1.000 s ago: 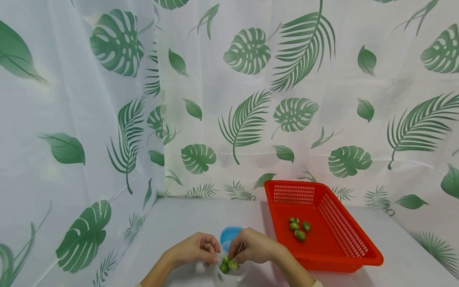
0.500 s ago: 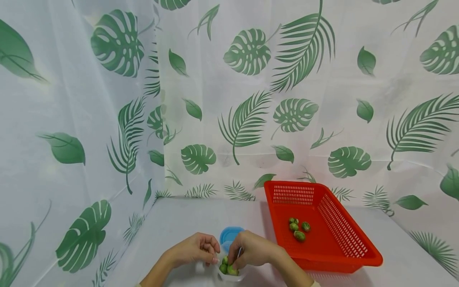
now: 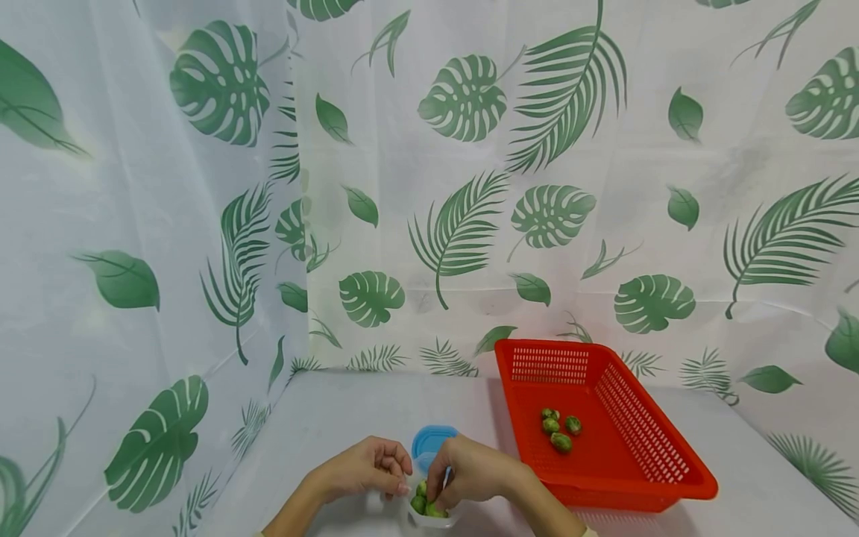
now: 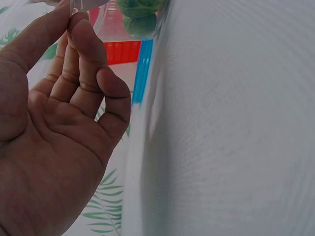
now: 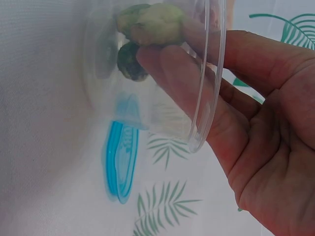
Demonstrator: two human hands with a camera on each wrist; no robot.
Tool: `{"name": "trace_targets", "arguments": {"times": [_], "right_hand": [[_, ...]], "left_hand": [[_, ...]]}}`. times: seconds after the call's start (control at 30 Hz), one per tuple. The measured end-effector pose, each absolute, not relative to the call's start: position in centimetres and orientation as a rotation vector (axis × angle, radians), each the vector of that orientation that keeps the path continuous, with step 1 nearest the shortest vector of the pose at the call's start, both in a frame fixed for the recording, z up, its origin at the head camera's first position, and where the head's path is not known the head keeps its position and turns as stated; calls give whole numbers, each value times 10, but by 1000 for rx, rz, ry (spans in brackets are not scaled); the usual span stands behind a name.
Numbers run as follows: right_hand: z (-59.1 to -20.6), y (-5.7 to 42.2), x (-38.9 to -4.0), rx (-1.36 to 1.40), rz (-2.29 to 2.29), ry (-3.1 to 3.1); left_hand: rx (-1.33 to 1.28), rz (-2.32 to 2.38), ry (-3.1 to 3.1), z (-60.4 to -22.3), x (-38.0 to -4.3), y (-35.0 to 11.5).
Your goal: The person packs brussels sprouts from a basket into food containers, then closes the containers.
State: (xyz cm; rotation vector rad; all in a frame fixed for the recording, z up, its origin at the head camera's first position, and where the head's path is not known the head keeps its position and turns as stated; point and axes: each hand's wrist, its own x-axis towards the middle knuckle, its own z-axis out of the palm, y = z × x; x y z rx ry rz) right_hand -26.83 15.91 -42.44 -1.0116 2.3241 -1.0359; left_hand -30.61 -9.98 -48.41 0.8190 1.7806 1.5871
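A small clear plastic container (image 3: 429, 521) stands on the table near the front edge of the head view, with several Brussels sprouts (image 3: 419, 504) inside. My left hand (image 3: 371, 468) pinches its rim between thumb and index finger; in the left wrist view the thin rim runs between those fingertips. From the other side, my right hand (image 3: 475, 470) reaches down over the rim. Its fingers are inside the container, pinching a pale green Brussels sprout (image 5: 160, 23), as the right wrist view shows through the clear wall. A darker sprout (image 5: 131, 63) sits beside these fingertips.
Just behind the container lies a blue lid (image 3: 432, 440), partly covered by the right hand. To the right stands a red perforated basket (image 3: 644, 425) holding several Brussels sprouts (image 3: 561, 443). Leaf-printed sheeting (image 3: 463, 239) rises behind and at the sides.
My right hand has lowered its sprout deeper into the container, among the others. The left hand has kept its place at the rim. Basket and lid have not moved.
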Motion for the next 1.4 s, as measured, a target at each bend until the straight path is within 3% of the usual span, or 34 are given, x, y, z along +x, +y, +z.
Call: {"name": "trace_targets", "arguments": {"times": [1.4], "right_hand": [[-418, 162, -270, -1055, -1067, 2465]], "left_hand": [[818, 1594, 1784, -484, -305, -99]]}}
